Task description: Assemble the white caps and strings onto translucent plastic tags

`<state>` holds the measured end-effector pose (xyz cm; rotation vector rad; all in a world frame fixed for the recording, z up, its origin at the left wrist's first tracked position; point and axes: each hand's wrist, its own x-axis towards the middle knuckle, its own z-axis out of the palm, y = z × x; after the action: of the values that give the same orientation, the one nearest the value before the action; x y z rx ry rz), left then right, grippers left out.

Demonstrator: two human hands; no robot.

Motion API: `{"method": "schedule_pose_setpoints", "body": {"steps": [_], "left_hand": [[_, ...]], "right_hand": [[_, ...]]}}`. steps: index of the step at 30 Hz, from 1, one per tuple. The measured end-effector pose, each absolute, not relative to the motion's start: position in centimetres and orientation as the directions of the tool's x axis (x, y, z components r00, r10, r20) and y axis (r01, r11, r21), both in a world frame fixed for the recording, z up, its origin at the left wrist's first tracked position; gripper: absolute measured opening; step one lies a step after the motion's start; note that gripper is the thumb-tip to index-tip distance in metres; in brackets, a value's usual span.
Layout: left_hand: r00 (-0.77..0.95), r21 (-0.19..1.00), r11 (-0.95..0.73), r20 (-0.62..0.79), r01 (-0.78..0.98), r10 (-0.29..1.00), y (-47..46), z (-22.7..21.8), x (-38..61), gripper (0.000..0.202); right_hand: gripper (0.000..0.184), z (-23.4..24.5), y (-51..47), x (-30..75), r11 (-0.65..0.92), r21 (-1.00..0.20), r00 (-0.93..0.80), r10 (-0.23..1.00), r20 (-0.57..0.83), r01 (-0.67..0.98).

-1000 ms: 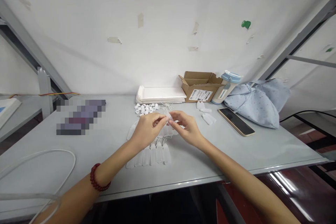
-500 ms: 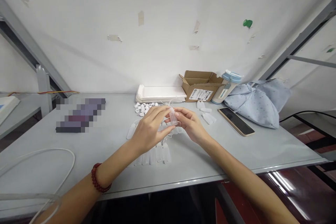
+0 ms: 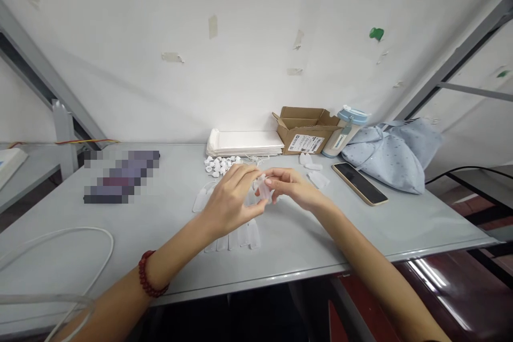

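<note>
Bottle [image 3: 264, 192], small and translucent, sat inside the grip, between the two hands and apparently clear of the worktop [image 3: 308, 254]. Long axis near upright as seen from the head, top tipped slightly leftward. Left hand [image 3: 234, 195] spanned it lengthwise: fingers over the top end, thumb by the base. Right hand [image 3: 292, 188] pinched the upper part from the right side, a narrow hold of thumb and forefinger. Neither hand was nearer; both touched it. Exact contact at the neck too small to tell.

Row of bottles [image 3: 253, 234] lay left of the grip and closer to the person, partly hidden under the left hand, long axes pointing away. White caps [image 3: 223, 163] piled beyond the grip, to its left. Clear plastic pieces [image 3: 318, 179] lay to its right, nearer the right hand, with a phone [image 3: 359, 184] farther out.
</note>
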<state>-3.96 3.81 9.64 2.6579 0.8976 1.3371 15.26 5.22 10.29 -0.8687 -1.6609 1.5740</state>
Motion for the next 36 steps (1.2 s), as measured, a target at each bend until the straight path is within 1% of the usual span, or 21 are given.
{"method": "schedule_pose_setpoints", "body": {"steps": [3,6,8,10,12,14,20,26,29,32,36], "left_hand": [[0.550,0.318,-0.839,0.643,0.442,0.534,3.2,9.8,-3.8,0.032],[0.628,0.415,-0.804,0.504,0.426,0.593,2.5,9.9,-3.6,0.031],[0.674,0.474,-0.770,0.402,0.426,0.620,2.1,9.9,-3.5,0.028],[0.720,0.506,-0.750,0.314,0.425,0.619,1.7,9.9,-3.5,0.025],[0.752,0.513,-0.742,0.250,0.432,0.610,1.3,9.9,-3.4,0.024],[0.769,0.502,-0.739,0.205,0.449,0.606,1.1,10.0,-3.3,0.021],[0.783,0.425,-0.743,0.114,0.518,0.611,0.9,10.2,-3.2,0.019],[0.793,0.308,-0.769,0.067,0.561,0.605,1.0,10.2,-3.3,0.019],[0.799,0.265,-0.784,0.074,0.561,0.596,1.2,9.9,-3.5,0.020],[0.803,0.260,-0.792,0.085,0.553,0.589,1.3,9.9,-3.7,0.025],[0.777,0.312,-0.751,0.061,0.582,0.627,1.5,10.7,-4.5,0.031]], "right_hand": [[0.027,11.1,5.6,16.7,0.042,-0.973,-0.654,0.746,-0.122,0.229],[0.029,11.5,5.7,17.6,0.037,-0.926,-0.726,0.632,-0.270,0.376],[0.031,11.7,5.6,17.7,0.045,-0.889,-0.754,0.550,-0.358,0.456],[0.033,11.7,5.6,17.6,0.065,-0.853,-0.771,0.468,-0.432,0.517],[0.033,11.6,5.5,17.4,0.087,-0.820,-0.771,0.410,-0.488,0.565],[0.032,11.5,5.5,17.1,0.096,-0.794,-0.759,0.383,-0.527,0.600],[0.027,11.1,5.6,16.7,0.105,-0.767,-0.736,0.388,-0.554,0.633],[0.030,10.7,5.6,16.4,0.107,-0.753,-0.729,0.372,-0.575,0.649],[0.032,10.3,5.6,16.3,0.113,-0.749,-0.731,0.355,-0.583,0.653],[0.035,10.1,5.5,16.1,0.101,-0.756,-0.730,0.367,-0.576,0.647],[0.034,10.1,5.2,15.8,0.111,-0.774,-0.745,0.383,-0.545,0.623]]}}
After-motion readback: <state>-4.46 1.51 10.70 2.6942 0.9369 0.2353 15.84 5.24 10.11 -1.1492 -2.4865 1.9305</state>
